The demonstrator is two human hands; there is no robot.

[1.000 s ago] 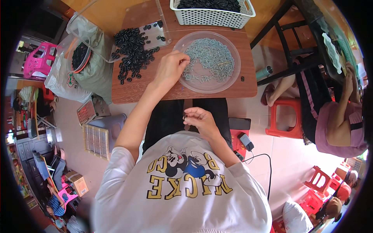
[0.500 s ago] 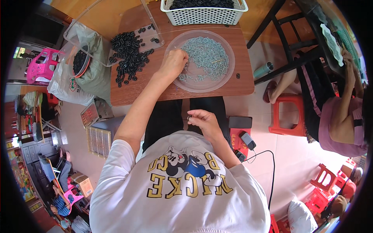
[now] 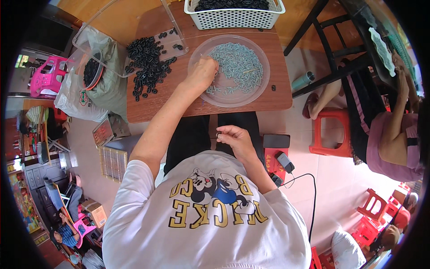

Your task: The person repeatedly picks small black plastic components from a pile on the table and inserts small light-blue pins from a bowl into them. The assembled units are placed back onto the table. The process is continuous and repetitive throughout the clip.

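Note:
My left hand point(image 3: 203, 73) is at the left side of a shallow clear round tray point(image 3: 197, 92), its fingers pinched together by the screws. What it holds, if anything, is hidden. Small silvery screws point(image 3: 239, 62) fill most of that tray, with a thin yellowish stick point(image 3: 251, 70) lying on them. Over my lap, my right hand point(image 3: 236, 139) pinches a small black part point(image 3: 218, 133) between thumb and fingertips. Loose black oval parts with holes point(image 3: 145, 62) are heaped on the table's left, partly in a clear plastic box point(image 3: 179, 33) lying on its side.
A white perforated basket point(image 3: 235, 20) of black parts stands at the far edge of the brown table point(image 3: 179, 105). One black piece point(image 3: 273, 88) lies right of the tray. Sacks point(image 3: 112, 85) stand at left. Another person point(image 3: 394, 139) sits at right near a red stool point(image 3: 331, 134).
My left hand has shifted very slightly to the right at the tray, fingers still pinched. My right hand stays in place with the small black part.

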